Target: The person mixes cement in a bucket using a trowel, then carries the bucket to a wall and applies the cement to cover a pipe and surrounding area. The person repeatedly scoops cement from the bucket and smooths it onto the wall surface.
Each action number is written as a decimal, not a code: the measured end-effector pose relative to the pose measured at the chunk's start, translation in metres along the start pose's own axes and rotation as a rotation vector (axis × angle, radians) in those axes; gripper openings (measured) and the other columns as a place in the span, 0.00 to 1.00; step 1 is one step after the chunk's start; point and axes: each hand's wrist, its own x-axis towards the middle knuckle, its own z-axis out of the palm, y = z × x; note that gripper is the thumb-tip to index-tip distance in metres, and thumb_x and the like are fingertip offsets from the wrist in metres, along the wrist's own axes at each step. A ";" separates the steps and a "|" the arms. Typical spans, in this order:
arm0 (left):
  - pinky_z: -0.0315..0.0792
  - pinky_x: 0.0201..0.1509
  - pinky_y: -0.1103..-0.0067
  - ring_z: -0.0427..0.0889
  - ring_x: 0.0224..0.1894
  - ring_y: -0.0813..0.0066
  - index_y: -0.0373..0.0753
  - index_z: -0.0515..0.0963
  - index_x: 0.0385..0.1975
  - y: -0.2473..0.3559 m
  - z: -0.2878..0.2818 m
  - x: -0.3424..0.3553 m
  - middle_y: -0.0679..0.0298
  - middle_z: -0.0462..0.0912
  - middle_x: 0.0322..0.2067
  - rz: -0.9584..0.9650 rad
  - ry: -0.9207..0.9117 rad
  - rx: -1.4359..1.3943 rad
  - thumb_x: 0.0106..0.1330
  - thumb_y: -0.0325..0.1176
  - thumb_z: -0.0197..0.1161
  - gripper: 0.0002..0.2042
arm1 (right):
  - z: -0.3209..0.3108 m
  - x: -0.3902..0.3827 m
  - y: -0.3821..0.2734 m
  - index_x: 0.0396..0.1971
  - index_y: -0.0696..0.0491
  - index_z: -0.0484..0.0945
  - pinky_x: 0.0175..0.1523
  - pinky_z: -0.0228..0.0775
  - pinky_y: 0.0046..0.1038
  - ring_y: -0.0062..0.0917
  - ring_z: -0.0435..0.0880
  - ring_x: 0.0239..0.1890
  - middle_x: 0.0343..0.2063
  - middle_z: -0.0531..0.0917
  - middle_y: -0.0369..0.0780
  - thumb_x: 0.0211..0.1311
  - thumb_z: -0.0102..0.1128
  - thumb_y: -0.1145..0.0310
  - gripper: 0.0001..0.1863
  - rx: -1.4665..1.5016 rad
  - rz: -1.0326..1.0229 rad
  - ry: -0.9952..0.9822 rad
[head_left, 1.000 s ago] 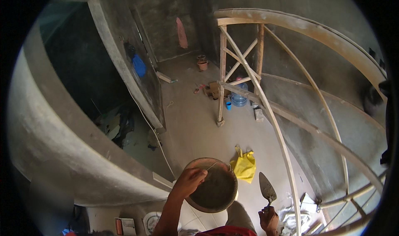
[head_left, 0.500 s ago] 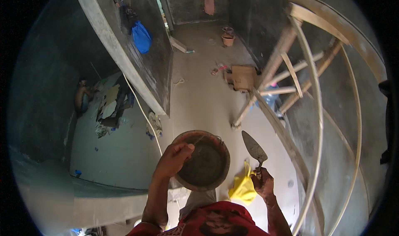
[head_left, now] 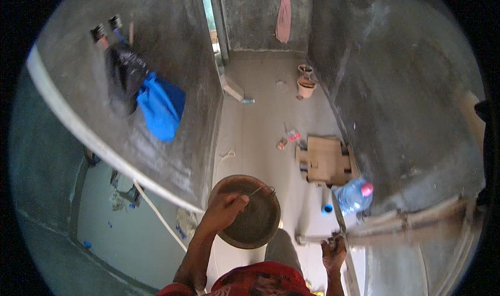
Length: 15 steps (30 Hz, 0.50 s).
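My left hand point(head_left: 225, 211) is closed on the wire handle of a round, shallow pan point(head_left: 263, 225) with a dark grey inside, held in front of my red shirt point(head_left: 260, 275). My right hand point(head_left: 334, 251) grips a trowel point(head_left: 338, 212), its grey blade pointing up and seen nearly edge-on. Below and beyond the trowel, on the floor, stand a large clear blue water jug point(head_left: 351, 198) with a pink top and a small blue cup point(head_left: 326, 208); neither appears to be in my grasp.
Flattened cardboard point(head_left: 328, 158) and two pots point(head_left: 306, 87) lie farther along the floor. Blue and black bags point(head_left: 159, 106) hang on the left wall, which has a pale edge point(head_left: 130, 173). A blurred wooden frame point(head_left: 401, 223) is at lower right; a cable point(head_left: 156, 210) runs at lower left.
The view has moved toward the corridor: wall bags look larger, and the wooden frame has dropped to the lower right. The trowel has turned nearly edge-on; both hands keep their holds.
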 end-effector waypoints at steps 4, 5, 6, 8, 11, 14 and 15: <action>0.70 0.41 0.76 0.74 0.34 0.79 0.37 0.81 0.33 0.006 -0.033 0.168 0.70 0.78 0.29 -0.131 0.032 -0.037 0.75 0.49 0.60 0.18 | 0.088 0.151 0.056 0.31 0.56 0.81 0.40 0.76 0.48 0.51 0.85 0.33 0.27 0.85 0.50 0.56 0.72 0.53 0.20 -0.376 0.224 -0.231; 0.71 0.44 0.75 0.75 0.36 0.77 0.37 0.83 0.37 0.015 -0.053 0.219 0.69 0.80 0.32 -0.227 -0.003 -0.014 0.75 0.48 0.61 0.18 | 0.120 0.200 0.066 0.31 0.56 0.81 0.39 0.76 0.49 0.51 0.85 0.33 0.27 0.85 0.50 0.57 0.72 0.53 0.20 -0.492 0.157 -0.253; 0.70 0.41 0.76 0.74 0.34 0.79 0.38 0.81 0.33 0.021 -0.061 0.258 0.70 0.78 0.29 -0.198 0.037 -0.041 0.75 0.49 0.61 0.18 | 0.141 0.232 0.070 0.30 0.56 0.81 0.38 0.75 0.50 0.51 0.85 0.33 0.27 0.85 0.50 0.57 0.72 0.52 0.20 -0.625 0.128 -0.316; 0.67 0.35 0.77 0.71 0.29 0.81 0.40 0.78 0.25 0.038 -0.074 0.323 0.72 0.74 0.24 -0.174 0.121 -0.089 0.74 0.51 0.61 0.21 | 0.182 0.314 0.065 0.30 0.56 0.80 0.39 0.75 0.49 0.53 0.84 0.33 0.26 0.85 0.51 0.56 0.73 0.52 0.21 -0.337 0.272 -0.307; 0.69 0.41 0.76 0.73 0.33 0.79 0.40 0.82 0.30 0.065 -0.098 0.438 0.72 0.79 0.28 -0.194 0.156 -0.148 0.74 0.49 0.63 0.18 | 0.249 0.456 0.031 0.28 0.57 0.78 0.40 0.76 0.44 0.50 0.84 0.32 0.25 0.84 0.49 0.57 0.74 0.55 0.20 -0.522 -0.132 -0.285; 0.70 0.42 0.75 0.74 0.34 0.79 0.40 0.82 0.32 0.081 -0.137 0.566 0.72 0.80 0.29 -0.192 0.169 -0.059 0.74 0.49 0.63 0.18 | 0.313 0.600 0.010 0.28 0.57 0.78 0.36 0.74 0.42 0.44 0.82 0.27 0.25 0.84 0.48 0.56 0.75 0.55 0.20 -0.170 0.130 -0.350; 0.73 0.46 0.74 0.77 0.37 0.78 0.39 0.84 0.42 0.081 -0.149 0.611 0.70 0.83 0.34 -0.202 0.122 -0.015 0.75 0.48 0.62 0.17 | 0.339 0.645 0.015 0.28 0.56 0.78 0.35 0.74 0.41 0.42 0.83 0.27 0.25 0.84 0.48 0.56 0.75 0.56 0.19 -0.213 0.097 -0.343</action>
